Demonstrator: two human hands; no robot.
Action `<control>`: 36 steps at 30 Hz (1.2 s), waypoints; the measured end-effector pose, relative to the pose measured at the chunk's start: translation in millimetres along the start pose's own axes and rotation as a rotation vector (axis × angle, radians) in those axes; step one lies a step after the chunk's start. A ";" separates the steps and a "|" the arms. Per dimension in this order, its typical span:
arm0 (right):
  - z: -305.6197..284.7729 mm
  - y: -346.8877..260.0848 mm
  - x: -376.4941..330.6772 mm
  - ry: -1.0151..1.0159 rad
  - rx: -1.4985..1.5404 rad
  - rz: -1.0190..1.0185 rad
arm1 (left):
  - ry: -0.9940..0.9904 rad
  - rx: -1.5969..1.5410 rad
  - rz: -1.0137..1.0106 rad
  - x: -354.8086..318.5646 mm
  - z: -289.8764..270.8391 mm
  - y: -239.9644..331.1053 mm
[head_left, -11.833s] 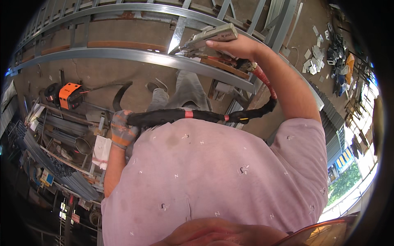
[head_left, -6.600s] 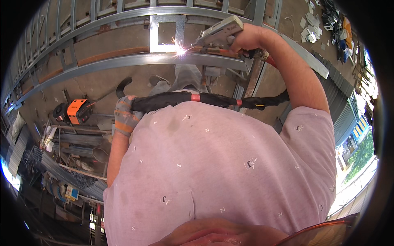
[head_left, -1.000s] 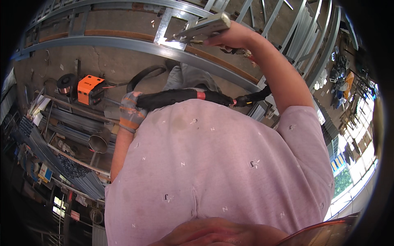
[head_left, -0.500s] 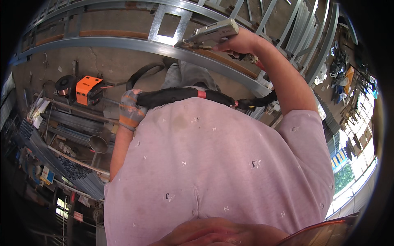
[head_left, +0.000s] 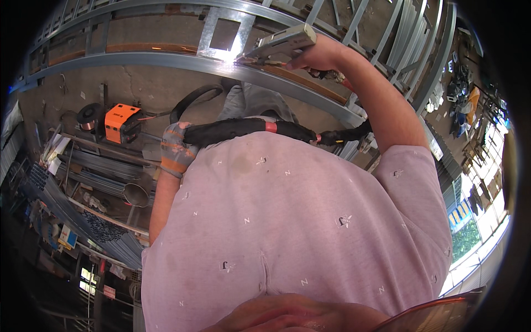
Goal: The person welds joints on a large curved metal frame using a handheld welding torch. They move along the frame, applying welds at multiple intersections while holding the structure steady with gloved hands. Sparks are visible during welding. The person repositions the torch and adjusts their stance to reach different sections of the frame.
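Observation:
My bare right hand (head_left: pixel 323 54) grips a pale, boxy welding gun (head_left: pixel 289 41). The gun's thin nozzle points left, and a bright white glare with sparks burns at its tip. That glare sits where a shiny metal plate with a rectangular cutout (head_left: pixel 207 34) meets a long galvanised steel beam (head_left: pixel 149 60). Lower down, my left hand (head_left: pixel 177 146), in a grey and orange glove, is closed round a thick black sheathed cable (head_left: pixel 227 131). The cable crosses in front of my waist, with a red band on it, and runs right toward the gun side.
An orange machine (head_left: pixel 120 123) stands on the floor at left beside a wire spool (head_left: pixel 88 116). Steel tubes (head_left: pixel 116 246) and a round pan (head_left: pixel 135 195) lie nearer. Metal frame bars (head_left: pixel 354 25) stretch along the far side. Assorted clutter (head_left: pixel 459 110) lies far right.
The small glow at the gun's tip has grown into a large white glare with sparks. The gun and my right hand have shifted slightly left; my left hand keeps its hold.

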State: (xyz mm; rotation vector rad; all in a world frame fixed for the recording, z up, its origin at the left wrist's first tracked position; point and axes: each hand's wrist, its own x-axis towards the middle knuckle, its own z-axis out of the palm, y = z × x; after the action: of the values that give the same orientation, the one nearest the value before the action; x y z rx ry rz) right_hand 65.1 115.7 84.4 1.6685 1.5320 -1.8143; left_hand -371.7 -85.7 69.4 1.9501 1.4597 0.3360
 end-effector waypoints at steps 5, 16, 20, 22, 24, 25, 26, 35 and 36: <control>1.7 6.2 6.4 0.026 -0.021 -0.005 | -0.009 -0.006 0.003 4.0 -3.5 3.5; -1.6 2.0 6.6 0.003 -0.018 0.050 | 0.008 0.000 -0.010 8.4 -9.8 12.5; -2.3 2.8 5.5 -0.006 -0.009 0.061 | 0.024 0.024 0.016 9.0 -10.2 14.1; -2.3 3.4 4.7 0.000 0.000 0.059 | 0.049 0.040 0.032 8.7 -9.6 13.9; -2.0 4.9 4.4 0.003 0.008 0.057 | 0.048 0.043 0.027 7.9 -9.0 12.8; -1.9 6.3 5.1 0.003 0.010 0.055 | 0.035 0.037 0.016 8.0 -9.2 11.5; -1.9 6.9 5.4 0.003 0.012 0.053 | 0.022 0.031 0.004 8.1 -9.4 10.8; -4.7 9.1 2.8 -0.017 0.010 0.070 | 0.033 0.041 0.011 9.2 -9.2 11.8; -5.2 8.8 2.5 -0.014 0.012 0.075 | 0.018 0.019 -0.002 10.2 -9.3 11.8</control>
State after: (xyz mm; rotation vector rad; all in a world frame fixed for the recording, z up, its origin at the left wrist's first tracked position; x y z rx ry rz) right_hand 74.0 117.2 78.8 1.6914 1.4358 -1.7971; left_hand -364.6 -74.8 82.0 1.9656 1.4816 0.3410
